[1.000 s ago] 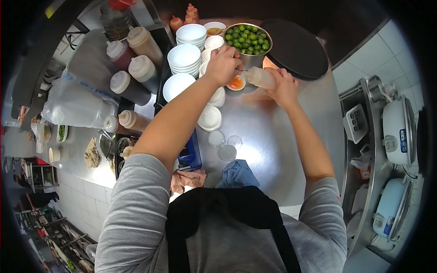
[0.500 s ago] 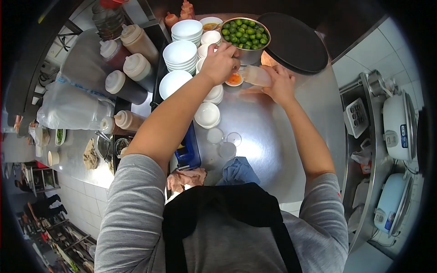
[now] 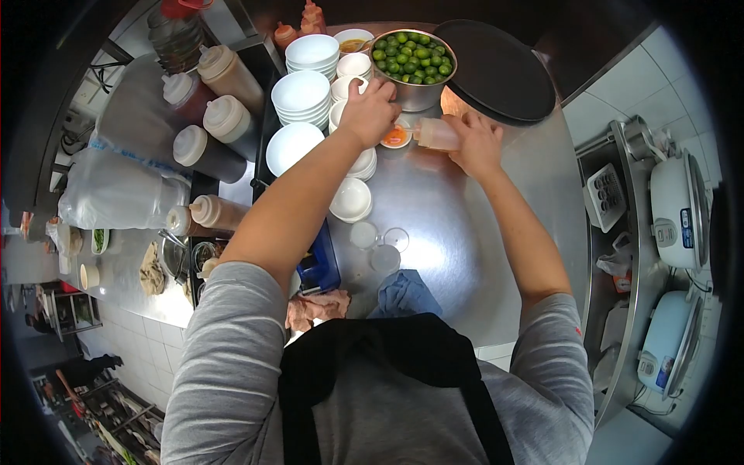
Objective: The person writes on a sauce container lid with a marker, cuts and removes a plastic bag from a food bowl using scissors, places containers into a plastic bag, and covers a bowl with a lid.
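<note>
My right hand point(image 3: 474, 145) is wrapped round a squeeze bottle point(image 3: 439, 134) of pale liquid. The bottle lies nearly level, its nozzle end pointing left at a small white dish point(image 3: 396, 138) with orange sauce in it. My left hand point(image 3: 370, 115) is over the small white bowls point(image 3: 350, 199), just left of the dish. Its fingers are apart and bent, with nothing visible in them; its underside is hidden. Right behind the hands stands a metal pot of green limes point(image 3: 415, 93).
Stacked white bowls point(image 3: 301, 97) line the counter's left side, with capped sauce bottles point(image 3: 225, 116) beyond. A round black tray point(image 3: 500, 74) lies at the back right. Clear round lids point(image 3: 385, 259) and a blue cloth point(image 3: 409, 293) are nearer me. Rice cookers point(image 3: 673, 213) stand on the right shelf.
My left hand has drawn slightly back from the bottle's nozzle end, and its fingers have spread. The bottle has turned closer to level in my right hand.
</note>
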The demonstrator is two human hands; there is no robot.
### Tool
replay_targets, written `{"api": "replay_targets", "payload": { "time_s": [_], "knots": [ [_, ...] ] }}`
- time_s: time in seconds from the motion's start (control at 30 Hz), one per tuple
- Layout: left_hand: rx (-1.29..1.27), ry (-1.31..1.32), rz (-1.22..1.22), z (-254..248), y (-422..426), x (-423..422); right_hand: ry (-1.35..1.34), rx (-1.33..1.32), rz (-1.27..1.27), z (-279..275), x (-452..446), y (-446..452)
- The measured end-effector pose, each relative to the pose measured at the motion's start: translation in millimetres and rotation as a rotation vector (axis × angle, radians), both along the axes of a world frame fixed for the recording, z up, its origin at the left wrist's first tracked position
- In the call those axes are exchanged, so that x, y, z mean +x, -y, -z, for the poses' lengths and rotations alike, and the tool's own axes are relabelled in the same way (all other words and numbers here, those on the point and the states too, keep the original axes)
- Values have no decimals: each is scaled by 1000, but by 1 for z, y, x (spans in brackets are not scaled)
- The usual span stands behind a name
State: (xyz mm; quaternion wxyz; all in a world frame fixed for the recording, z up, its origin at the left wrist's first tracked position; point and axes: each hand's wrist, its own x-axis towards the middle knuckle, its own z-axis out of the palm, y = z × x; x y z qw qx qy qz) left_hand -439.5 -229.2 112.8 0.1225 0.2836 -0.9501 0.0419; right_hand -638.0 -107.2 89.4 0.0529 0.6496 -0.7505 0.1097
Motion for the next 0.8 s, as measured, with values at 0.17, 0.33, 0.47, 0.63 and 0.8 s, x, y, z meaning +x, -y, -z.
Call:
{"api": "replay_targets", "payload": {
  "time_s": [0.17, 0.33, 0.47, 0.63, 0.8],
  "knots": [
    [-46, 58, -24, 19, 7, -8, -203, 20, -60, -5, 3, 13],
    [-75, 33, -33, 10, 5, -8, -365, 43, -129, -26, 15, 25],
    [-164, 15, -4, -11, 6, 1, -476, 180, -125, -45, 26, 31],
    [-213, 31, 4, -44, -5, 20, -526, 181, -107, -40, 21, 35],
    [-54, -67, 187, -106, -48, 56, -517, 183, -71, -35, 19, 31]
  ]
}}
